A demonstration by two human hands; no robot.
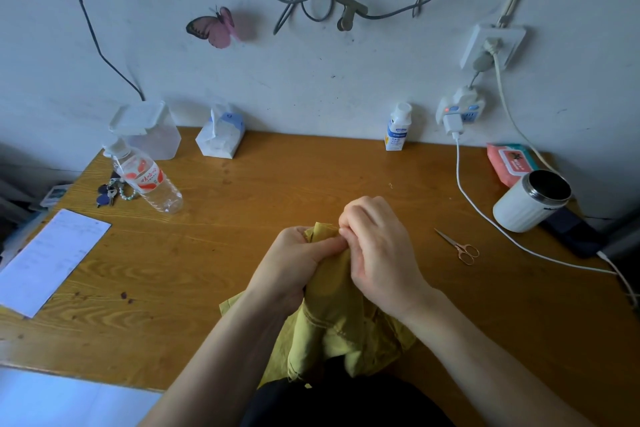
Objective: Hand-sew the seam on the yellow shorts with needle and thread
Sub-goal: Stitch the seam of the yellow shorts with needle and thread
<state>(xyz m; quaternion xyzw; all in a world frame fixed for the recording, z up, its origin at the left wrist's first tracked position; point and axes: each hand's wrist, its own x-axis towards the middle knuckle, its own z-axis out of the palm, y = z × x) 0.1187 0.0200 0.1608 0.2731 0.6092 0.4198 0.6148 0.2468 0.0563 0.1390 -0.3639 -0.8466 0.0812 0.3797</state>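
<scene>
The left hand [294, 260] grips the bunched yellow shorts [332, 315] at the near table edge; the right hand [375, 243] pinches at their top fold. Needle unseen, so stitching seems midway, progress unclear.

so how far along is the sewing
Done: can't tell; no finished stitches show. In hand: the left hand grips the bunched yellow shorts while the right hand pinches their top edge; the needle is too small to see. Left: probably the seam, then snipping; the scissors lie on the table.
</scene>
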